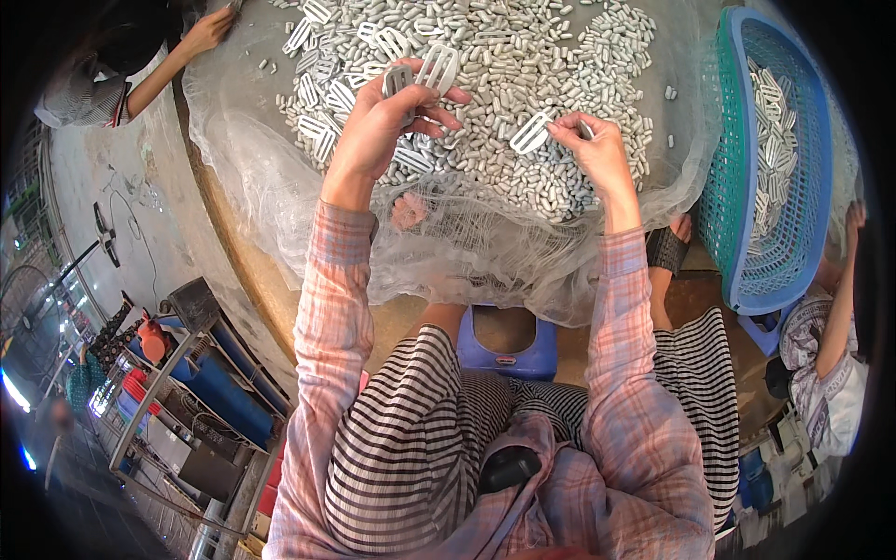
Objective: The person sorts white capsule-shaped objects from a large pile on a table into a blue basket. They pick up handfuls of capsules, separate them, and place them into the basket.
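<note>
"What could go wrong with the piece you're looking at?"

"My worry is the pale slotted buckle [532,133], right of centre in the upper part of the frame. I have it by one end only, so I judge a knock on its free end could twist it loose."

"So where does it lie relative to your grip?"

"It juts out to the left of my right grip [602,154], pinched at my fingertips, most of its length clear of them. A darker grey bit shows among those fingers too; I can't tell what it is."

"And if it fell?"

"It would probably land in the heap of small grey pellets [509,103], upper centre, which show beneath it. Their similar colour could make it awkward to spot."

"What about your other side?"

"My left grip [373,126], left of the upper centre, is closed on a few more buckles [437,68], at least two, fanned toward the top of the frame. Held loosely, one might slide out. Further off, a thin clear sheet [247,187] spreads around the heap, and a blue basket [779,287] stands at the upper right."
</note>
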The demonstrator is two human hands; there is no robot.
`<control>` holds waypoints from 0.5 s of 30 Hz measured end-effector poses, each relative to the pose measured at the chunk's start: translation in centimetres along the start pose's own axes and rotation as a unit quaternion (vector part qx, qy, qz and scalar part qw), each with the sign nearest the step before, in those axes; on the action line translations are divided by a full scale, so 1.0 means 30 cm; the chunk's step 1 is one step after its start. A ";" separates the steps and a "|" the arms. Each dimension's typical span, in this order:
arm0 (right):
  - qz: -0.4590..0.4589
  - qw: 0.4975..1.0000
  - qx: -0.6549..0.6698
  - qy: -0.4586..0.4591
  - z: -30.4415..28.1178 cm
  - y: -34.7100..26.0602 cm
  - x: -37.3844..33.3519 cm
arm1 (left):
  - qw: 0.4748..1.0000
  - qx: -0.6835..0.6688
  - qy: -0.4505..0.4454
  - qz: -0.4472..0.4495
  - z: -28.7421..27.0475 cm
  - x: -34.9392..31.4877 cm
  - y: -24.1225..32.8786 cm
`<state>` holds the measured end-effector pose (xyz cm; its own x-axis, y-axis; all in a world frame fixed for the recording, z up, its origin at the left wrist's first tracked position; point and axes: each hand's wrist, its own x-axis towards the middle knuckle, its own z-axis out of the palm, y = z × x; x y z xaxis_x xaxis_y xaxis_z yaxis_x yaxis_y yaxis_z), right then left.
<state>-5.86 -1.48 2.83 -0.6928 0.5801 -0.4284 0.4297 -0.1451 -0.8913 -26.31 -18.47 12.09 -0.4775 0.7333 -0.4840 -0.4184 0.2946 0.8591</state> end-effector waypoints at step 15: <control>-0.087 0.964 -0.183 -0.175 -0.390 -0.366 -0.143 | 0.914 0.368 -0.161 0.061 0.275 0.005 0.118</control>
<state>-0.84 6.99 16.18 -0.8982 0.2545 -0.3583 0.4202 0.2585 -0.8698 -21.49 -12.24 16.43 -0.1842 0.8954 -0.4055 0.3118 0.4444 0.8398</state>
